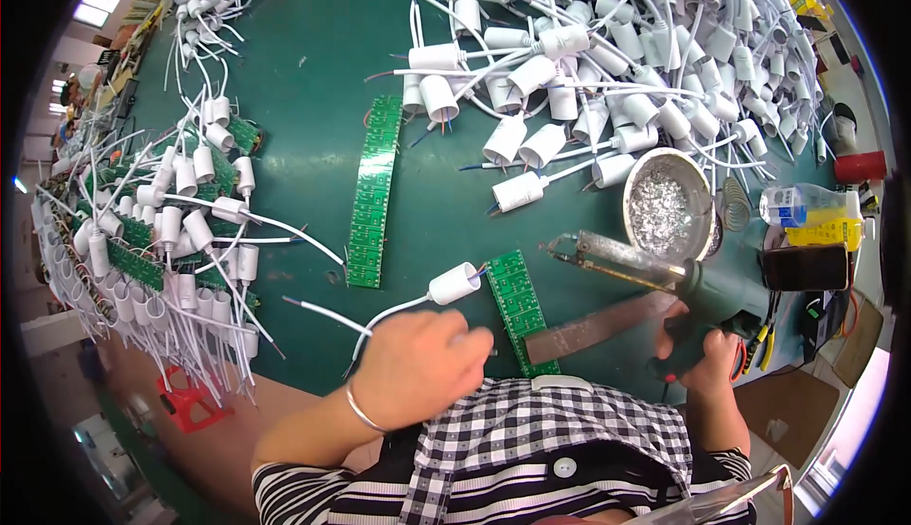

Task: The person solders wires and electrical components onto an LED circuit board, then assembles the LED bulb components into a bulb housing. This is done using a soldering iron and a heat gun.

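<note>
My right hand point(707, 364) is closed around the handle of a green soldering gun point(726, 297). Its metal tip points left, above the table and left of a round bowl of silvery scraps point(669, 204). My left hand point(427, 364) is curled, knuckles up, left of a short green circuit board point(517, 307); whatever its fingers hold is hidden. A white lamp socket point(455, 283) lies just beyond that hand, its thin wires reaching the board's upper left corner. The socket's white cable runs back beside my left hand. A flat brown metal bar point(603, 326) rests across the board's lower part.
A long green circuit board point(373, 193) lies left of centre. Many white sockets with cables point(607, 60) are heaped at the far right. More wired sockets and boards point(171, 221) crowd the left edge. A dark phone point(805, 268), a plastic bottle point(792, 204) and yellow-handled pliers point(759, 346) are at the right.
</note>
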### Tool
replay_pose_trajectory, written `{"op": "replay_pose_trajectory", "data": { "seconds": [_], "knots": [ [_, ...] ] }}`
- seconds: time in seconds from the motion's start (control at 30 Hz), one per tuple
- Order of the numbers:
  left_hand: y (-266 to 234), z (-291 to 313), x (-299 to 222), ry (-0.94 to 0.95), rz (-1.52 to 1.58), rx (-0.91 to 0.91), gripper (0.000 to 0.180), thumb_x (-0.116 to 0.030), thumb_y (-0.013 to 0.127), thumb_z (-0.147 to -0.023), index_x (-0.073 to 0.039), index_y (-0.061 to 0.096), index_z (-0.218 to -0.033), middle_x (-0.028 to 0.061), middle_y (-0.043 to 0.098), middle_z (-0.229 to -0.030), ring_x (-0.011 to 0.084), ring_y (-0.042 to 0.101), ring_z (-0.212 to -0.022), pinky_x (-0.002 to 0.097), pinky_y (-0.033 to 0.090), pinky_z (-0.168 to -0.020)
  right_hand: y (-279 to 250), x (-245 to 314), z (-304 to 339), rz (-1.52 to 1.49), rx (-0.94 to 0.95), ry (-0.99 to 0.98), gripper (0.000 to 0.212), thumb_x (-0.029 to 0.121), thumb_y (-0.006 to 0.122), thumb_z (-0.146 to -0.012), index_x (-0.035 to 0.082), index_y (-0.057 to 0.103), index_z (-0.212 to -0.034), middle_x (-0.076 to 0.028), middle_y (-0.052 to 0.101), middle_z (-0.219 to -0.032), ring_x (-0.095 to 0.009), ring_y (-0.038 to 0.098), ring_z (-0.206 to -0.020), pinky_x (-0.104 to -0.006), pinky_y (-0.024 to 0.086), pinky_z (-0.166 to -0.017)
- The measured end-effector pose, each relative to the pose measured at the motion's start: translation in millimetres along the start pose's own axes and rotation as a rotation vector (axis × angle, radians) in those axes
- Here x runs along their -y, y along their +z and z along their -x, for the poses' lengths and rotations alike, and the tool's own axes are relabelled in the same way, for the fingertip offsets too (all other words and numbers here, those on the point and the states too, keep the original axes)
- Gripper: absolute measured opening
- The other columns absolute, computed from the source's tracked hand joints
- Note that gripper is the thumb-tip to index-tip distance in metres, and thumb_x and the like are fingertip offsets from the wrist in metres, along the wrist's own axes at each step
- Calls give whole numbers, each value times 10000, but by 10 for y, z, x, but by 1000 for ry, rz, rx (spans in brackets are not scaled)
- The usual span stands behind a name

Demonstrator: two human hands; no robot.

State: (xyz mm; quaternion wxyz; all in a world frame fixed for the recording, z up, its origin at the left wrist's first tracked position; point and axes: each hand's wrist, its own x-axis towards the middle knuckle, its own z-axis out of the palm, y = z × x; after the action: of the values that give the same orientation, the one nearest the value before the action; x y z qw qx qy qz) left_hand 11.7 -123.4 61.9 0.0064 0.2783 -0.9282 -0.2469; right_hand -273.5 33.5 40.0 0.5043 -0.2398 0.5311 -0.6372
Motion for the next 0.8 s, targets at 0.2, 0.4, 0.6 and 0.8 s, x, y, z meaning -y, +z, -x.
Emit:
{"op": "replay_pose_trajectory", "data": {
  "seconds": [0.2, 0.4, 0.6, 0.8],
  "knots": [
    [486, 108, 84, -4, 39, -299, 167, -130, 682, -672, -91, 566, -785, 43, 517, -790, 242, 531, -770, 374, 420, -620, 3, -158, -27, -58, -9, 51, 568, 423, 645, -798, -50, 502, -1077, -156, 584, -871, -190, 592, -579, -281, 483, -513],
    [613, 143, 162, -46, -7, -423, 241, -33, 724, -623, -58, 599, -827, 100, 522, -930, 377, 535, -1031, 452, 444, -837, -12, -163, -43, 39, 27, 36, 588, 542, 534, -831, -17, 484, -1008, -134, 558, -784, -175, 535, -506, -265, 436, -448],
    [354, -341, 408, 8, -206, -626, 214, -17, 651, -681, -96, 596, -873, 102, 508, -944, 370, 516, -1080, 433, 461, -820, 45, -134, 32, -76, -79, -13, 593, 493, 591, -811, -77, 518, -958, -126, 569, -684, -181, 566, -518, -283, 462, -476],
    [437, -344, 129, -47, 19, -490, 201, -48, 662, -714, -57, 558, -886, 116, 520, -916, 307, 511, -780, 374, 403, -677, -197, -187, 283, -14, -7, 5, 581, 464, 627, -803, -38, 506, -1067, -120, 595, -829, -187, 599, -639, -301, 493, -544]
  ]
}}
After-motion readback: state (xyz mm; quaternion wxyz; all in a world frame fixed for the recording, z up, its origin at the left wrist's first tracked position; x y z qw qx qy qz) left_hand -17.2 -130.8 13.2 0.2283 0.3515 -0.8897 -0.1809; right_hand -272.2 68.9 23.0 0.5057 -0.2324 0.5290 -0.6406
